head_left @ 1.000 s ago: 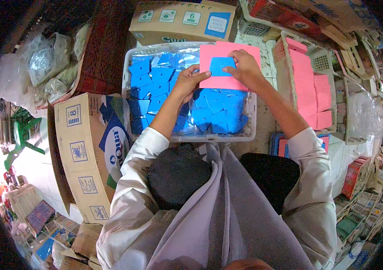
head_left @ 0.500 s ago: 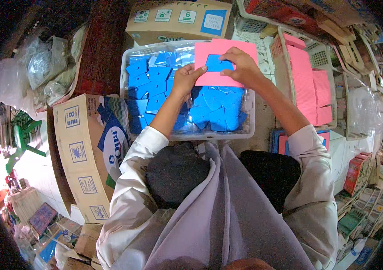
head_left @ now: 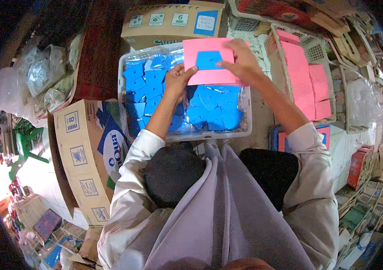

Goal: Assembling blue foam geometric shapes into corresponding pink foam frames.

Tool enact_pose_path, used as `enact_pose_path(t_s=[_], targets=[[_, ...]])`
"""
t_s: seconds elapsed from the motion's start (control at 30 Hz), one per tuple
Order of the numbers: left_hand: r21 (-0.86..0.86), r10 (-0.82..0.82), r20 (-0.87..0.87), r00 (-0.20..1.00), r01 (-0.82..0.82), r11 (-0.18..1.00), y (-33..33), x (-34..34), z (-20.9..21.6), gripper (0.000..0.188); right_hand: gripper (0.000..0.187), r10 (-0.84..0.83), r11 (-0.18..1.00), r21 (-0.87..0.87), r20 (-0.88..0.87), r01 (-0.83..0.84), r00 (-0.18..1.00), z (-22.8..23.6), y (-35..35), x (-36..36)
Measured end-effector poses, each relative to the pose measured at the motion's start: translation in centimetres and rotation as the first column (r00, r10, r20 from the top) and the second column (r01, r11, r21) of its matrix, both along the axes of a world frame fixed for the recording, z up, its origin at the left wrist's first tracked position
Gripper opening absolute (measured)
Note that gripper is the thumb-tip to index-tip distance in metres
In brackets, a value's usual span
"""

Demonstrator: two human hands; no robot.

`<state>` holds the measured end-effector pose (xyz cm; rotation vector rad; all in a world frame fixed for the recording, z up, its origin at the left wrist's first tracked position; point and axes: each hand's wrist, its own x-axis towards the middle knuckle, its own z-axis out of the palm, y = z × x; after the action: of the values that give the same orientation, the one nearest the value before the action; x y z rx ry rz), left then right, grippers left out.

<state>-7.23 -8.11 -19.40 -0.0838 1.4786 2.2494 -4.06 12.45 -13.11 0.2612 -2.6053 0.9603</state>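
My left hand [head_left: 179, 81] holds a pink sheet [head_left: 192, 56] by its left side, thumb in front, above a white plastic tub [head_left: 248, 119]. A blue four-sided piece [head_left: 208, 60] with a small mark in its middle lies flat against the pink. The left thumb rests by the piece's lower left corner. A second pink layer seems to show behind, at the right. Over the sheet's right side is my right hand [head_left: 244, 63], thumb and forefinger apart, the thumb by the blue piece's right edge; its fingertips are somewhat blurred. Many similar blue pieces [head_left: 198, 116] fill the tub.
A basket [head_left: 276, 76] of stacked pink pieces [head_left: 297, 76] stands to the right. Cardboard boxes stand at the far side [head_left: 164, 28] and left [head_left: 81, 153]. Pink and blue sheets [head_left: 324, 132] lie near my right forearm. A green stool [head_left: 22, 148] is at far left.
Both hands and the pink sheet with the blue piece have shifted slightly left. My right hand's fingers have moved off the blue piece toward the sheet's upper right.
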Motion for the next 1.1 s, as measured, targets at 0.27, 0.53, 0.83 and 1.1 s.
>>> enact_pose_path(t_s=[0.27, 0.53, 0.83, 1.1], targets=[[-0.244, -0.319, -0.288, 0.903, 0.253, 0.936, 5.5, -0.1, 8.9, 0.031, 0.036, 0.175, 0.415, -0.851, 0.421, 0.321, 0.890, 2.8, 5.9, 8.4], [-0.442, -0.767, -0.313, 0.560, 0.629, 0.640, 17.7, 7.3, 12.9, 0.036, 0.025, -0.307, 0.086, -0.861, 0.456, 0.502, 0.835, 1.6, 10.5, 22.7], [-0.457, -0.837, -0.229, 0.496, 0.705, 0.543, 20.1, 7.1, 9.1, 0.052, 0.029, -0.586, -0.159, -0.586, 0.704, 0.795, 0.402, -5.8, 19.7, 45.1], [-0.560, -0.802, -0.195, 0.565, 0.607, 0.564, 18.2, 3.9, 8.7, 0.043, 0.027, -0.350, -0.550, -0.478, 0.876, 0.685, 0.330, -16.2, 11.6, 55.2]])
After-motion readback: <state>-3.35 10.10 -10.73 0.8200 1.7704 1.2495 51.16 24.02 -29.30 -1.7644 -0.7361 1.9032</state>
